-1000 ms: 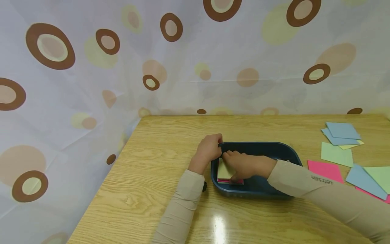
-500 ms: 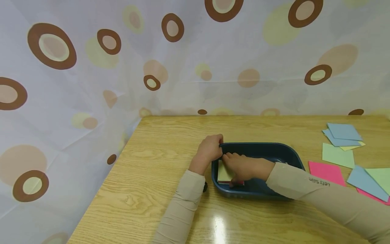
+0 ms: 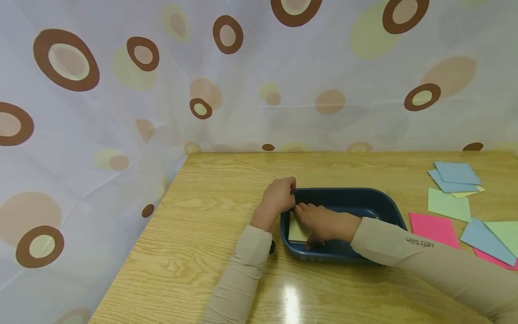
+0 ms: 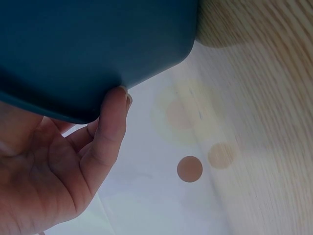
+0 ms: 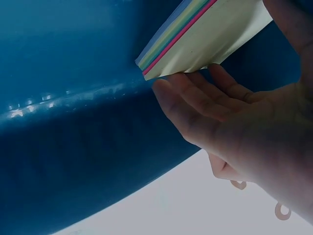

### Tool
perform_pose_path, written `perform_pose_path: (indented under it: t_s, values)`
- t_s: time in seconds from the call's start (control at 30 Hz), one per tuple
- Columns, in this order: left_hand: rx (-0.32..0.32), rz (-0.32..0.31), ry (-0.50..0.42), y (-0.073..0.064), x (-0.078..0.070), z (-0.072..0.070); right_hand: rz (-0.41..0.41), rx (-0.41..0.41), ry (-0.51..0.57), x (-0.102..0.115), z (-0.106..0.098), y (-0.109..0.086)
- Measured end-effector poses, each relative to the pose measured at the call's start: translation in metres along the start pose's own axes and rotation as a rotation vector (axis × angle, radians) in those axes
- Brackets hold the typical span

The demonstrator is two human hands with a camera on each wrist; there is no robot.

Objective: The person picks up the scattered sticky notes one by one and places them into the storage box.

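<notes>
A dark blue plastic basin (image 3: pixel 366 198) stands on the wooden table in the head view. My left hand (image 3: pixel 277 198) grips its rim at the far left corner; in the left wrist view the fingers (image 4: pixel 113 117) lie against the outside of the wall. Inside the basin's left end lies a stack of square sticky notes (image 3: pixel 297 231), pale yellow on top. Its layered edges show pink, green and blue in the right wrist view (image 5: pixel 178 36). My right hand (image 3: pixel 323 222) holds the stack, fingertips at its far edge and thumb at the near one. The hand partly covers it.
Loose paper squares lie on the table right of the basin: blue ones (image 3: pixel 457 173), a green one (image 3: pixel 449 204), a pink one (image 3: pixel 435 227) and more at the right edge. A patterned curtain (image 3: pixel 251 81) hangs behind the table (image 3: pixel 182 243).
The right hand tilts and shifts slightly over the stack, and its forearm drops a little nearer. Less of the stack's pink edge shows now. My left hand stays on the rim.
</notes>
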State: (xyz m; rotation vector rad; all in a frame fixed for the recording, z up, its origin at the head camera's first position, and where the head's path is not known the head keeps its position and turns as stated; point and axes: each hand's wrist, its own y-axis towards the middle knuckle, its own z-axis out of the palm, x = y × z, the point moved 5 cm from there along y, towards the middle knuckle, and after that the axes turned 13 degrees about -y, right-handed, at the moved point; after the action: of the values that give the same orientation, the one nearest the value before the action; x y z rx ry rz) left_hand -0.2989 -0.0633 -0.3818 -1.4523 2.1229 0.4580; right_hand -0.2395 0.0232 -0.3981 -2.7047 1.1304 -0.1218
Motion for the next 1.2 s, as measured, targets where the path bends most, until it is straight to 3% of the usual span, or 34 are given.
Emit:
perform_pose_path:
  t_s: [0.37,0.87,1.2]
  values:
    - [-0.012,-0.007,0.003,-0.0002,0.0002,-0.0024,-0.020,-0.030,0.012,-0.0001,-0.0042,-0.0005]
    - [-0.008,-0.008,0.002,0.0009,-0.0009,-0.0012,0.084,0.139,0.018,-0.0094,-0.0006,-0.0057]
    - [0.004,-0.019,0.002,-0.0007,-0.0014,-0.0002,0.106,0.156,0.003,-0.0063,0.0040,-0.0036]
